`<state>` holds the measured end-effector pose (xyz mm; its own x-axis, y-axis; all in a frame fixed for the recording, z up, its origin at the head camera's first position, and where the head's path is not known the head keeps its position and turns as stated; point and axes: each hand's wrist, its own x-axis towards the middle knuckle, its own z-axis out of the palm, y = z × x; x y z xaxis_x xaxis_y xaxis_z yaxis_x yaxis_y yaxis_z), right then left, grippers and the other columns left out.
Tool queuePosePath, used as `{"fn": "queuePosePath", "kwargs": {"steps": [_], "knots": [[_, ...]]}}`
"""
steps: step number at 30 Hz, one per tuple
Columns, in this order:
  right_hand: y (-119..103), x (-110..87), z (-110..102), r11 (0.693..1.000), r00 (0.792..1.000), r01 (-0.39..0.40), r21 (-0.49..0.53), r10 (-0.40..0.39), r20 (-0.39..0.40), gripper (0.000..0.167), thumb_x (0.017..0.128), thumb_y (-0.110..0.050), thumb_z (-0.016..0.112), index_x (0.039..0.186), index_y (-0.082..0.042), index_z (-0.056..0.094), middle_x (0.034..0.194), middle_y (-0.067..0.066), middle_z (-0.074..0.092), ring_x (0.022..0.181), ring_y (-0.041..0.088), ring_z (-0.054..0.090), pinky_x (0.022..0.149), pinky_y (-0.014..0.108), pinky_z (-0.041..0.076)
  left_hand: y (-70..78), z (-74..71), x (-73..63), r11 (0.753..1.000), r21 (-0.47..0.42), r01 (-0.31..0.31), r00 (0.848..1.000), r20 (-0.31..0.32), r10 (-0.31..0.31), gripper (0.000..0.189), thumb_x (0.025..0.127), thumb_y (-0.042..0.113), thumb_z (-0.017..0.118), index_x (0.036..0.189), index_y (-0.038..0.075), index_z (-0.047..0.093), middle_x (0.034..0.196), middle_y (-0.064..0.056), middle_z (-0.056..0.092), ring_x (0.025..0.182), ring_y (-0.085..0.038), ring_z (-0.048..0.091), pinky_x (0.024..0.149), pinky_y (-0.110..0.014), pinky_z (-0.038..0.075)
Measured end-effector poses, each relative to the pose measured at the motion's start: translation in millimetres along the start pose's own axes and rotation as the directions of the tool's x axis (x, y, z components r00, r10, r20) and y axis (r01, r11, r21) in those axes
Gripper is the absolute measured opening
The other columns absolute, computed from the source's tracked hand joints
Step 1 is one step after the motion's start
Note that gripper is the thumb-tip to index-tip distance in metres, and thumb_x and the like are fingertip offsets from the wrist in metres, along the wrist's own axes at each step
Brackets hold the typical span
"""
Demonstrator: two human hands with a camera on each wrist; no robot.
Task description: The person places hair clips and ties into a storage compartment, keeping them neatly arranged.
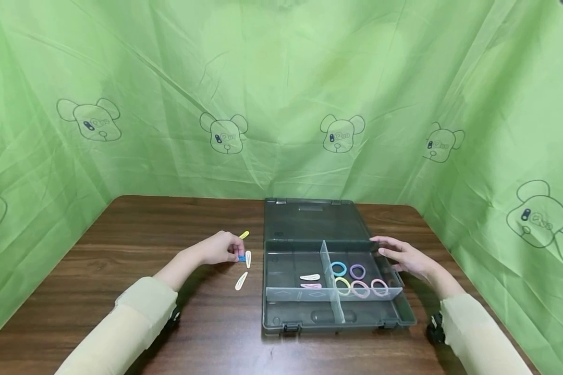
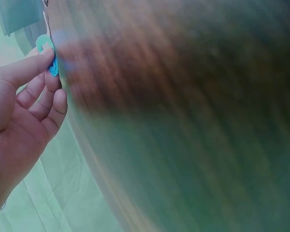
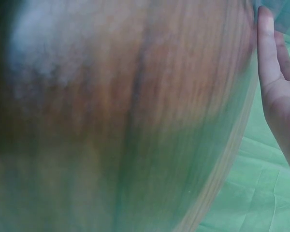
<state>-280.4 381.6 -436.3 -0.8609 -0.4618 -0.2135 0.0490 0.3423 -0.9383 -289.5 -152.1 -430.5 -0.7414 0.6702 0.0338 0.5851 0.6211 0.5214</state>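
Between thumb and fingers my left hand (image 1: 222, 248) pinches a blue snap hair clip (image 2: 53, 63), just over the table left of the box. Close by lie a yellow hair clip (image 1: 244, 235) and two pale hair clips, one white (image 1: 248, 259) and one cream (image 1: 241, 281). My right hand (image 1: 410, 259) rests against the right side of the grey organizer box (image 1: 281, 329), fingers extended. In its back left compartment sit a white clip (image 1: 310, 277) and a pink clip (image 1: 311, 286). Several hair ties, among them a purple one (image 1: 357, 271), lie in the back right compartment.
The box's lid (image 1: 314, 221) lies folded back behind it. Pale dividers (image 1: 300, 295) split the box, with a long section along the front. A green printed curtain (image 1: 281, 94) hangs round the back and sides of the brown wooden table (image 1: 206, 333).
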Motion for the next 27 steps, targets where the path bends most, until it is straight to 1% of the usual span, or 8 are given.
{"fn": "queuePosePath", "kwargs": {"steps": [4, 5, 7, 11, 17, 21, 24, 27], "knots": [[0.4, -0.2, 0.8, 1.000, 1.000, -0.003, 0.001, 0.003, -0.001, 0.050, 0.099, -0.025, 0.048, 0.144, -0.009, 0.032, 0.135, 0.030, 0.041, 0.113, 0.025, 0.057, 0.081, 0.047, 0.053, 1.7, -0.3, -1.7, 1.000, -0.006, 0.009, 1.000, -0.016, -0.009, 0.011, 0.077, 0.001, 0.069, 0.077, 0.011, 0.064, 0.069, 0.007, 0.058, 0.066, -0.004, 0.051, 0.063, -0.021, 0.044], [0.4, -0.3, 1.0, 1.000, 1.000, -0.004, 0.001, 0.004, -0.002, 0.050, 0.099, -0.025, 0.048, 0.144, -0.009, 0.032, 0.135, 0.030, 0.042, 0.112, 0.024, 0.057, 0.081, 0.047, 0.053, 2.4, -0.8, -2.0, 1.000, -0.010, 0.002, 1.000, -0.020, -0.002, 0.011, 0.077, 0.000, 0.068, 0.077, 0.010, 0.064, 0.069, 0.007, 0.058, 0.066, -0.004, 0.051, 0.063, -0.021, 0.045], [0.5, -0.3, 1.0, 1.000, 1.000, -0.006, -0.001, 0.006, -0.007, 0.051, 0.099, -0.025, 0.049, 0.144, -0.009, 0.032, 0.134, 0.030, 0.042, 0.111, 0.023, 0.058, 0.080, 0.045, 0.053, 4.8, -2.7, -1.7, 1.000, -0.013, 0.013, 1.000, -0.027, -0.013, 0.011, 0.078, 0.001, 0.069, 0.078, 0.011, 0.064, 0.069, 0.007, 0.059, 0.066, -0.004, 0.052, 0.064, -0.022, 0.045], [-0.5, -0.3, 0.1, 1.000, 1.000, -0.006, -0.011, 0.005, -0.011, 0.051, 0.098, -0.026, 0.049, 0.144, -0.010, 0.032, 0.134, 0.030, 0.043, 0.111, 0.022, 0.058, 0.081, 0.044, 0.053, 9.9, -8.2, 1.7, 1.000, 0.010, 0.019, 0.998, -0.056, -0.019, 0.011, 0.079, 0.002, 0.069, 0.078, 0.012, 0.064, 0.068, 0.009, 0.057, 0.066, -0.004, 0.052, 0.064, -0.022, 0.045], [-2.2, -0.3, -1.2, 1.000, 1.000, 0.001, -0.015, -0.002, -0.016, 0.050, 0.099, -0.025, 0.048, 0.144, -0.009, 0.032, 0.135, 0.030, 0.041, 0.112, 0.025, 0.057, 0.081, 0.047, 0.052, 23.4, -20.5, 6.3, 0.999, 0.038, 0.006, 0.994, -0.107, -0.002, 0.011, 0.080, 0.004, 0.069, 0.076, 0.013, 0.064, 0.067, 0.011, 0.058, 0.065, -0.005, 0.051, 0.063, -0.023, 0.044], [-2.9, -0.3, -1.7, 1.000, 1.000, -0.001, -0.017, 0.001, -0.013, 0.050, 0.099, -0.025, 0.048, 0.144, -0.009, 0.032, 0.136, 0.031, 0.041, 0.113, 0.026, 0.057, 0.082, 0.047, 0.052, 33.7, -30.1, 7.8, 0.999, 0.039, 0.019, 0.991, -0.133, -0.013, 0.012, 0.081, 0.005, 0.069, 0.076, 0.014, 0.064, 0.067, 0.010, 0.059, 0.064, -0.006, 0.051, 0.062, -0.023, 0.044], [-3.0, -0.3, -1.1, 1.000, 1.000, -0.004, -0.017, 0.004, -0.006, 0.051, 0.099, -0.025, 0.048, 0.144, -0.009, 0.032, 0.136, 0.031, 0.040, 0.114, 0.026, 0.056, 0.082, 0.047, 0.052, 41.8, -36.9, 9.2, 0.999, 0.022, 0.032, 0.988, -0.150, -0.028, 0.012, 0.081, 0.006, 0.070, 0.076, 0.015, 0.064, 0.067, 0.009, 0.059, 0.064, -0.006, 0.051, 0.062, -0.024, 0.044], [-2.9, -0.3, -0.4, 1.000, 1.000, -0.004, -0.019, 0.004, -0.010, 0.051, 0.099, -0.025, 0.049, 0.144, -0.008, 0.033, 0.136, 0.030, 0.040, 0.114, 0.025, 0.056, 0.083, 0.047, 0.052, 49.8, -42.3, 11.9, 1.000, 0.019, 0.002, 0.984, -0.179, 0.001, 0.010, 0.081, 0.006, 0.070, 0.077, 0.013, 0.064, 0.066, 0.007, 0.060, 0.063, -0.007, 0.051, 0.061, -0.025, 0.043]]}}
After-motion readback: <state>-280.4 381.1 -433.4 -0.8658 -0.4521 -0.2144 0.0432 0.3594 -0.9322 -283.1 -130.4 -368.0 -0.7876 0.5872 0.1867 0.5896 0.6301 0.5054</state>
